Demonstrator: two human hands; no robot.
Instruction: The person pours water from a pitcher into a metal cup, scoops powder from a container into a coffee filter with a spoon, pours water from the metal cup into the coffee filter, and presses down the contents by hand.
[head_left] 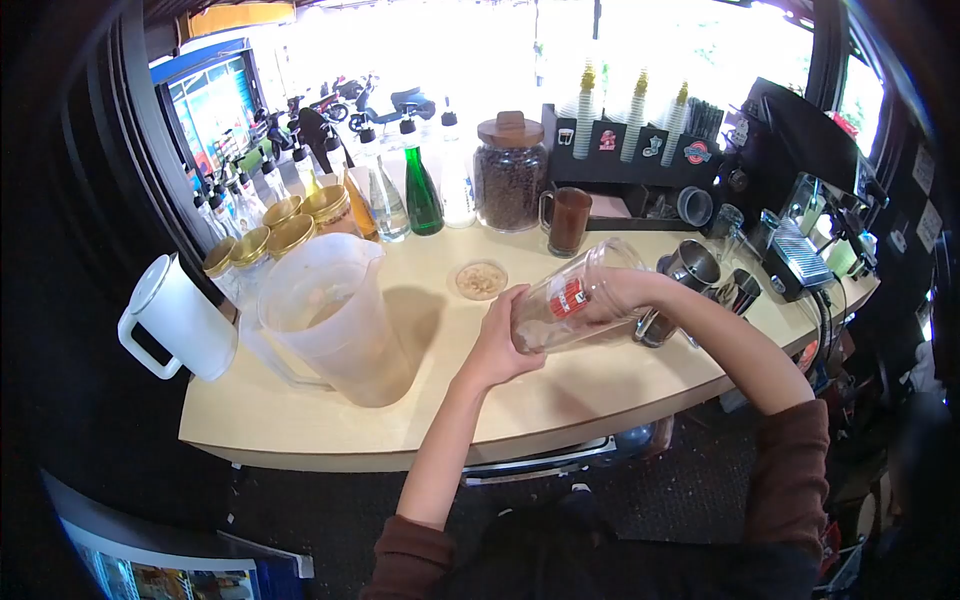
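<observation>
A clear jar (560, 296) with a red and white label lies tilted above the counter, its mouth toward the upper right. My left hand (505, 345) is wrapped around its base end. Through the mouth reaches my right hand (620, 293); the jar wall and label blur its fingers, so I cannot tell whether they grip anything. A little pale matter shows near the jar's bottom. On the counter behind lies a round, pale, translucent lid (482, 280). Left of my hands stands a large frosted plastic pitcher (335, 325) with some liquid inside.
A white jug (180, 318), gold-lidded jars (290, 232) and several pump bottles (422, 190) line the left and back. Behind are a coffee bean jar (510, 180), a brown-filled glass mug (569, 222) and a cup organizer (635, 150). Metal cups (690, 265) and an espresso machine (800, 260) stand right.
</observation>
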